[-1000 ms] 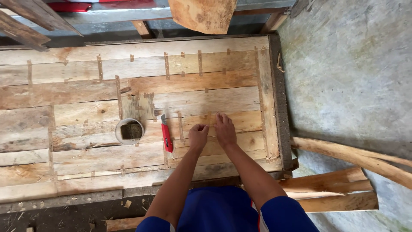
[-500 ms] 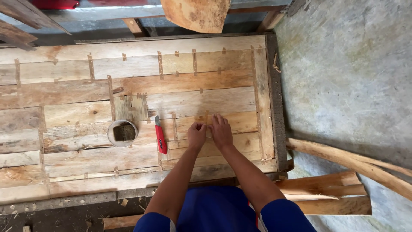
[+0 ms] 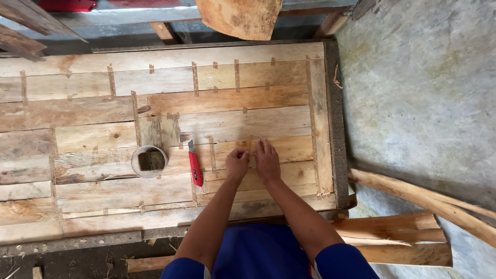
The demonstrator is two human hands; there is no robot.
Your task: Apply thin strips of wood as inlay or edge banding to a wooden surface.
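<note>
Wood strip (image 3: 250,146) between both hands' fingers (image 3: 243,155)

A workbench (image 3: 155,206) of rough, pale wooden planks fills most of the view, its boards lying side by side and patched with thin strips. To its right is a grey concrete floor (image 3: 429,93). Several rough-cut timber pieces (image 3: 403,232) lie on it near the bench's corner. A rounded wooden slab (image 3: 240,15) sits beyond the far edge. Soft daylight falls evenly.
</note>
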